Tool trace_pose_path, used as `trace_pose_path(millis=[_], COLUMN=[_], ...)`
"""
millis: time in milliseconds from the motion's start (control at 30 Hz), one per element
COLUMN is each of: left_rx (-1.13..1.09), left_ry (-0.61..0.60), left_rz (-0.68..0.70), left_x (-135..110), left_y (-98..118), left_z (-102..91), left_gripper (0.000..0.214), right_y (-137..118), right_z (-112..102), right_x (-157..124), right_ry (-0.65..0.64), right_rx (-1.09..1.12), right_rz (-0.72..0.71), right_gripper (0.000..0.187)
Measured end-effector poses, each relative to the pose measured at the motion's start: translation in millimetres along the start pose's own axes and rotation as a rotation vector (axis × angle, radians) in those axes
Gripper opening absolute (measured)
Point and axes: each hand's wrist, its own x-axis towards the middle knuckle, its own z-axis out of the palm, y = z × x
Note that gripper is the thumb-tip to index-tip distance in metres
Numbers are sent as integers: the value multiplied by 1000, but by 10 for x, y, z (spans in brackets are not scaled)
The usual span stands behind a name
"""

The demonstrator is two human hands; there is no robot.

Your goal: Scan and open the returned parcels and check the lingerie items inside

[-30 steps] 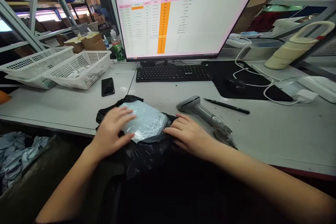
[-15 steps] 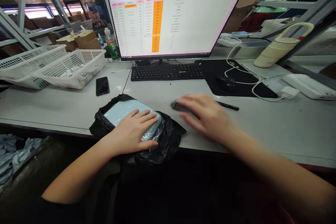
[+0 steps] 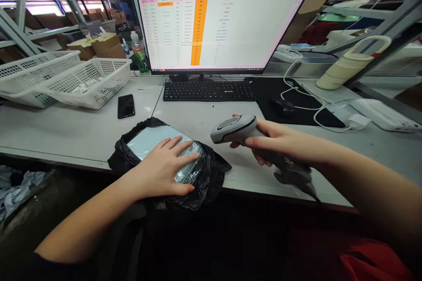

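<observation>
My left hand (image 3: pixel 163 167) lies flat with fingers spread on a light-blue package (image 3: pixel 150 137) in clear, shiny wrapping. The package sits in an opened black plastic bag (image 3: pixel 214 169) at the desk's front edge. To its right, my right hand (image 3: pixel 280 140) is wrapped round the handle of a grey barcode scanner (image 3: pixel 234 128), lifted above the desk with its head towards the package. Clear plastic hangs about the lower end of the scanner's handle. Part of the handle is hidden by my fingers.
Behind the package stand a black keyboard (image 3: pixel 207 91) and a monitor (image 3: pixel 211 22) showing a spreadsheet. A phone (image 3: pixel 126 106) and white baskets (image 3: pixel 89 83) are on the left. On the right lie a mouse (image 3: pixel 282 107), white cables, and a cream tumbler (image 3: pixel 344 70).
My right hand, blurred over the scanner on the desk before, has taken hold of it and raised it. My left hand stays on the package, its fingers slightly more spread.
</observation>
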Motion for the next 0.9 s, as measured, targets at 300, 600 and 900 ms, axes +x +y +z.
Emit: trace_pose_path(millis=[300,600,900], left_rx=[11,43,84], left_ry=[14,60,99], left_rz=[-4,-3,-14], left_x=[11,-19,-63], left_y=[14,27,19], left_z=[-13,48,140], left_gripper=[76,74,69], right_y=[-374,86,817], right_z=[154,-24,-462], right_x=[-202,79,878], right_ry=[-60,18,367], right_rx=[-100,-79,-607], right_rz=[-30,-198,-10], right_gripper=[83,58,56])
